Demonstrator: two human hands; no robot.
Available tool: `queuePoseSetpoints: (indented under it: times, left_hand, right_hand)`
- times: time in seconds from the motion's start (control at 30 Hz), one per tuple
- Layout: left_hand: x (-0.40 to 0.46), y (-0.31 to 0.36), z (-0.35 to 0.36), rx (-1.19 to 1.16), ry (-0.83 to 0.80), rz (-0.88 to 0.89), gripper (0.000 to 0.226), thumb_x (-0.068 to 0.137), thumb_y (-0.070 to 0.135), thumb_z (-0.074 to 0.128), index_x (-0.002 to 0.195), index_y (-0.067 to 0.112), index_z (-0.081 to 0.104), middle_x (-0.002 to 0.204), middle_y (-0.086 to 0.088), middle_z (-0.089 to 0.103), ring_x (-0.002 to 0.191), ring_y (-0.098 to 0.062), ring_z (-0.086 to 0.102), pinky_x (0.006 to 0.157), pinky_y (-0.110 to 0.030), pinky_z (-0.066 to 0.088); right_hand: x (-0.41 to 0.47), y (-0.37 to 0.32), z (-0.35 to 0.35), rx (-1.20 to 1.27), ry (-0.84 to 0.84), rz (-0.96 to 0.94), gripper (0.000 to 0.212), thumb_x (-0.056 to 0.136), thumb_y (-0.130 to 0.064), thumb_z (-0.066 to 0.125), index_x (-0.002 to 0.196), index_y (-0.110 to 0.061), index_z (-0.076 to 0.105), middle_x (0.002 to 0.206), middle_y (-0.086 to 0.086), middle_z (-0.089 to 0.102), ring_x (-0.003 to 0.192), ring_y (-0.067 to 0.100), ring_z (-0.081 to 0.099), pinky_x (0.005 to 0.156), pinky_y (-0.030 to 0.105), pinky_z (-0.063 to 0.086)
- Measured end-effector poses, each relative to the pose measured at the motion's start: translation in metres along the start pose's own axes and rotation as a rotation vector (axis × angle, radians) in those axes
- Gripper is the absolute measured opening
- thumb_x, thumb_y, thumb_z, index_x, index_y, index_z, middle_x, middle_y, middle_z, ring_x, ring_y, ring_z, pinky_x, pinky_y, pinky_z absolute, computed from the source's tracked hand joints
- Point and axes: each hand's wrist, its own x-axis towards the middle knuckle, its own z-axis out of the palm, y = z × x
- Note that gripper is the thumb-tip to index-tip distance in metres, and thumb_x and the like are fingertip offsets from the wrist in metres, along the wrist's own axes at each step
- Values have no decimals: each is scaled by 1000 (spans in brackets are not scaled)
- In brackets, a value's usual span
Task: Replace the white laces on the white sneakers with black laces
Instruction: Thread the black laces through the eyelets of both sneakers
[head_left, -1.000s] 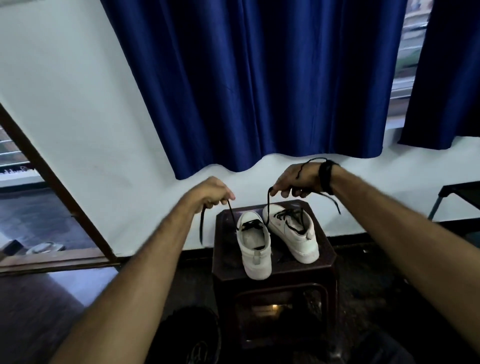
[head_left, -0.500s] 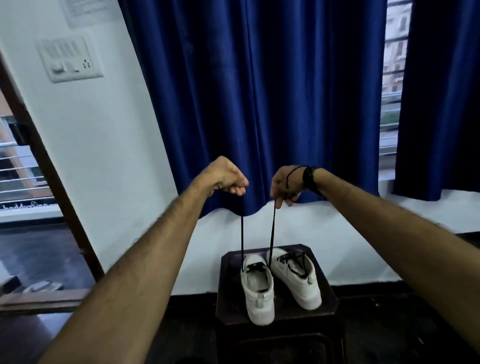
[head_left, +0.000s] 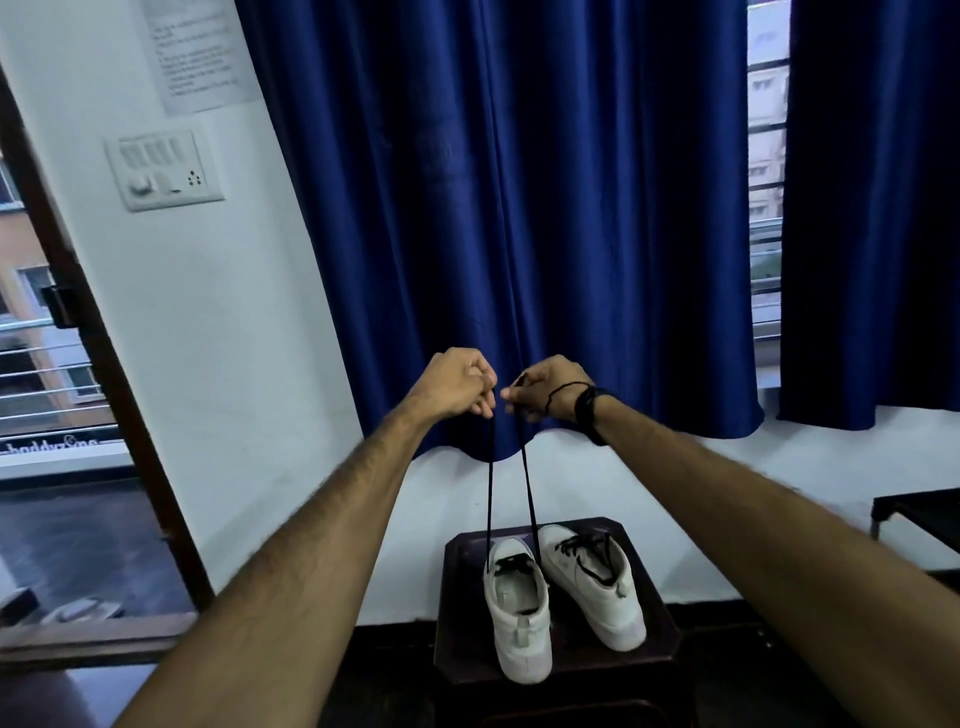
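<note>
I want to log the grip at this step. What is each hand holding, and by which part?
Each holds one end of the black lace: left hand the left strand, right hand the right, both pulled up from the left sneaker.

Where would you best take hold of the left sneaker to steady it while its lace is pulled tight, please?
Grip the left sneaker at its heel, from the near side. The heel faces the person, and both taut black lace strands rise from the front eyelets, so coming in there keeps clear of them.

A home room: blue curtains (head_left: 519, 208), wall switchboard (head_left: 163, 169), balcony door (head_left: 93, 364).
</note>
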Motion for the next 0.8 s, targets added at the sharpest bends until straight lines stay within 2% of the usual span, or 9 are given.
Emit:
queuePoseSetpoints:
  times: [0.1,0.2,0.3,0.37,0.47,0.57,0.7,0.8]
  left_hand:
    - [1,1,-2,11,-34,34,9,94,1,52,97,2,61,72,-14,73,60,-21,69,56,-24,54]
    - [0,1,-6,20,-64,33,7,96,4,55,101,6,59,75,-14,73,57,-17,66,54,-21,52]
    - [2,1,-6,46,-111,31,8,96,6,56,102,8,60,74,-11,73,57,-15,66,54,-21,50]
    - [5,2,-5,71,-126,32,7,96,6,57,100,8,63,71,-8,73,57,-14,67,56,-21,50]
    - [6,3,-3,122,-122,54,9,96,8,57,91,9,64,69,-8,73,57,-15,68,57,-22,51]
    - [8,5,-1,198,-100,88,10,96,9,57,89,8,63,68,-9,72,58,-17,68,57,-22,52]
    - [10,6,1,302,-100,123,9,96,10,57,88,10,62,66,-6,71,59,-17,69,64,-27,56]
    - [13,3,0,359,-81,118,10,96,14,58,86,13,62,66,-3,71,61,-16,70,71,-33,59]
  right_hand:
    - [-3,2,17,145,79,37,24,86,-22,73,72,-3,67,63,9,68,45,8,60,45,17,47]
    - [-5,2,25,121,125,-2,21,89,-19,69,79,-1,70,61,9,66,40,3,54,43,14,44]
    - [-5,3,29,80,130,-50,21,92,-17,64,77,-4,71,64,10,68,45,5,56,46,17,46]
    - [-6,3,29,28,138,-107,24,93,-17,61,74,-5,70,66,10,69,48,5,55,48,17,47]
    - [-8,4,28,-58,143,-145,27,93,-13,56,69,-7,68,64,8,68,43,-2,51,45,11,41]
    - [-7,7,29,-81,158,-157,26,93,-13,55,71,-7,68,63,3,66,43,-4,51,45,9,38]
    - [-7,14,31,-49,174,-173,23,94,-15,56,75,-11,69,64,-1,66,57,3,61,53,16,48]
    - [-8,18,34,-66,156,-208,21,95,-13,53,82,-13,69,69,-3,68,70,13,66,68,30,58]
